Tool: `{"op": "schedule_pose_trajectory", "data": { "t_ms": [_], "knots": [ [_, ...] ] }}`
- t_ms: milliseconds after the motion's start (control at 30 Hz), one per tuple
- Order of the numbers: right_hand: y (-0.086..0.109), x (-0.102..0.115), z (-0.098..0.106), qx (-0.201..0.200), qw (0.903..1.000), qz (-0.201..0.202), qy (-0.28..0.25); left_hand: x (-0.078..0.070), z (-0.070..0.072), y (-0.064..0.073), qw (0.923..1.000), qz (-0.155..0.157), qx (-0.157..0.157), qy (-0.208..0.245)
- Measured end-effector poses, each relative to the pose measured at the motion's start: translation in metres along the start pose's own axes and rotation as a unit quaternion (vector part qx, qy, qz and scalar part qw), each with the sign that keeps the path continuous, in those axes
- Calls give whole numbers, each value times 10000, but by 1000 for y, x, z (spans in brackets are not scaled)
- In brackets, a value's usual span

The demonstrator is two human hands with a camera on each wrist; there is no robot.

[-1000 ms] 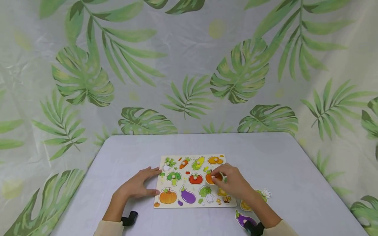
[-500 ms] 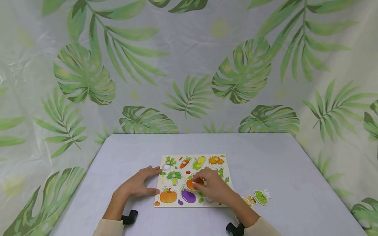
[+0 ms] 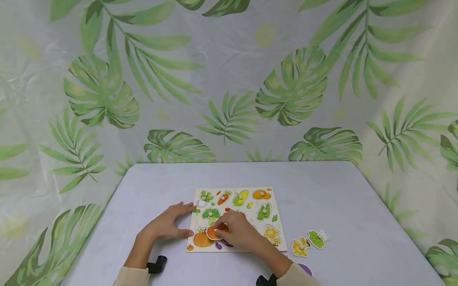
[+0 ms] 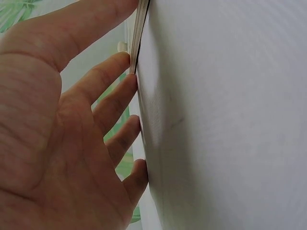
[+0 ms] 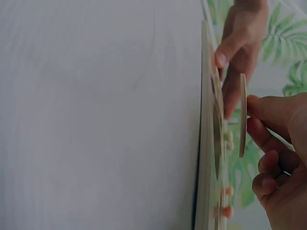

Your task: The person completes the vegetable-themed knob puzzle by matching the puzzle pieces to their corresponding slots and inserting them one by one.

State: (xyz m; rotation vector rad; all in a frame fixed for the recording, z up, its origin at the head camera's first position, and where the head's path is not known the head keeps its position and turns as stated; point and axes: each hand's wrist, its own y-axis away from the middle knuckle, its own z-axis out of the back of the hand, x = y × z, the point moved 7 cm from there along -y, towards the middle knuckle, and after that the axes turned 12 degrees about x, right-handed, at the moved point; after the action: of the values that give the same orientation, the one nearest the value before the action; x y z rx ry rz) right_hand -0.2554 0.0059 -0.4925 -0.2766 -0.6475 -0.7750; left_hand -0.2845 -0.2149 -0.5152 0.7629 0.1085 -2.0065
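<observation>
A wooden vegetable peg puzzle board [image 3: 253, 217] lies flat on the table. My right hand [image 3: 239, 230] pinches an orange pumpkin puzzle piece [image 3: 212, 233] between thumb and finger, over the board's lower left. The printed pumpkin [image 3: 201, 240] is partly covered by that piece. In the right wrist view, the thin pumpkin piece [image 5: 242, 115] is held apart from the board's surface. At the board's left edge rests my left hand [image 3: 165, 223], fingers extended and thumb apart. The left wrist view shows its fingertips by the board's edge [image 4: 139, 38]. My right hand hides most of the printed eggplant.
Right of the board lie a yellow mushroom piece [image 3: 299, 246] and a green cabbage piece [image 3: 317, 239]. A purple eggplant piece [image 3: 305, 268] is partly hidden by my right forearm. Knobbed carrot [image 3: 224, 198], corn [image 3: 240, 198] and several other pieces sit in the board.
My right hand has carried the pumpkin piece leftward and toward me, from the board's right side to beside the printed pumpkin. The left hand has stayed in place.
</observation>
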Motion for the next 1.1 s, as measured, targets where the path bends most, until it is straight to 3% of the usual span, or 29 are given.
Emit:
{"op": "schedule_pose_trajectory", "data": {
  "t_ms": [300,1100],
  "knots": [
    [-14,15,-16,147,9999,89,19,-1,0,0,10000,21,21,-21],
    [-34,23,-37,242,9997,-58,-29,0,0,1,10000,-54,0,-32]
  ]
}}
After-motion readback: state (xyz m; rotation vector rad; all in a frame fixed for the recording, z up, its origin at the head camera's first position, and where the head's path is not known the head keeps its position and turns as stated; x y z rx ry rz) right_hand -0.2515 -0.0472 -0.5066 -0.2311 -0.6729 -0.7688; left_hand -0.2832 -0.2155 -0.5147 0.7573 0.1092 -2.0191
